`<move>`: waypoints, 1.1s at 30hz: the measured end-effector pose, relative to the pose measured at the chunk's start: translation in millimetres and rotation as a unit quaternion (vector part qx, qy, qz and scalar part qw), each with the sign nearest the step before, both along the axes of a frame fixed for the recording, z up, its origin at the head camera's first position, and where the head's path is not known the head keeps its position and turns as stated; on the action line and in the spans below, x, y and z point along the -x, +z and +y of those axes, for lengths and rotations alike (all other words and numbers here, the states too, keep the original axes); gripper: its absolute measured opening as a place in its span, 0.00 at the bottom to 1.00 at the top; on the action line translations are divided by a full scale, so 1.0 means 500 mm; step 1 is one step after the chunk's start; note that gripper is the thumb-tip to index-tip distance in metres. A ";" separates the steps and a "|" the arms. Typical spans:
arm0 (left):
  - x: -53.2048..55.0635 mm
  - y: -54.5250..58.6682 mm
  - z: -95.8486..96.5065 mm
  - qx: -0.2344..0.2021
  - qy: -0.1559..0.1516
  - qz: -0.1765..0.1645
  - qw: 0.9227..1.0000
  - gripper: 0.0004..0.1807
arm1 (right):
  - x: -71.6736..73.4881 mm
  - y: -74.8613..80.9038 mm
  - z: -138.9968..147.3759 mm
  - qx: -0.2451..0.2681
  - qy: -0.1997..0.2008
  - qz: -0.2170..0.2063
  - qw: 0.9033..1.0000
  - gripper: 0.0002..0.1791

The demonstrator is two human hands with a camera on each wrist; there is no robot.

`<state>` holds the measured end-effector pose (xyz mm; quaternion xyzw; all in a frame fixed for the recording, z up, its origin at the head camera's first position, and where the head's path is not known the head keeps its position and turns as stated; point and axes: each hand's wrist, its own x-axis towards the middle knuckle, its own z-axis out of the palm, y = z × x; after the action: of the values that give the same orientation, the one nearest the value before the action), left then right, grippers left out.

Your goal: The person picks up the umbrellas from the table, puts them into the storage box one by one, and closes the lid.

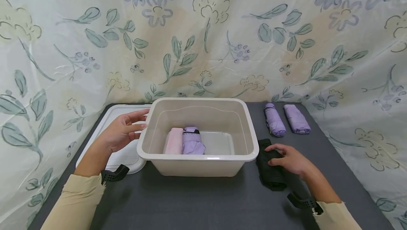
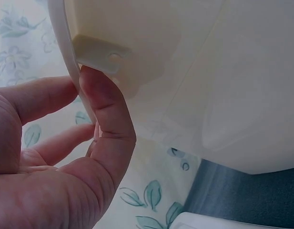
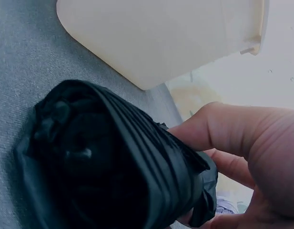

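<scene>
A beige plastic storage bin (image 1: pixel 198 168) stands mid-table, with a pink rolled bundle (image 1: pixel 174 141) and a purple folded umbrella (image 1: pixel 193 141) side by side on its floor. My left hand (image 1: pixel 125 131) grips the bin's left rim; in the left wrist view one finger curls under the lip beside a small tab. To the right of the bin lies a black folded umbrella (image 1: pixel 270 170), its pleated fabric showing close up in the right wrist view. My right hand (image 1: pixel 290 159) holds it between thumb and fingers, the far fingers partly hidden behind it.
Two purple folded umbrellas (image 1: pixel 275 119), (image 1: pixel 297 118) lie at the table's back right. A white lid (image 1: pixel 119 161) lies flat at the left, partly under my left arm. Behind the dark grey table (image 1: pixel 197 201) hangs a floral curtain (image 1: pixel 210 46).
</scene>
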<state>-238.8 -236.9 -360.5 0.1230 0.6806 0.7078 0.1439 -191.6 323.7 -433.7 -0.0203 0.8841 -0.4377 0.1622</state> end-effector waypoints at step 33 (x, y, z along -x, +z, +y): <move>0.007 0.005 -0.003 0.012 -0.006 -0.006 1.000 0.34 | -0.003 -0.022 -0.002 0.141 -0.073 -0.018 0.987 0.34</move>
<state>-242.3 -238.6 -358.0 0.1208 0.6871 0.6998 0.1534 -190.3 322.6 -444.5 0.0301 0.8093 -0.5693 0.1413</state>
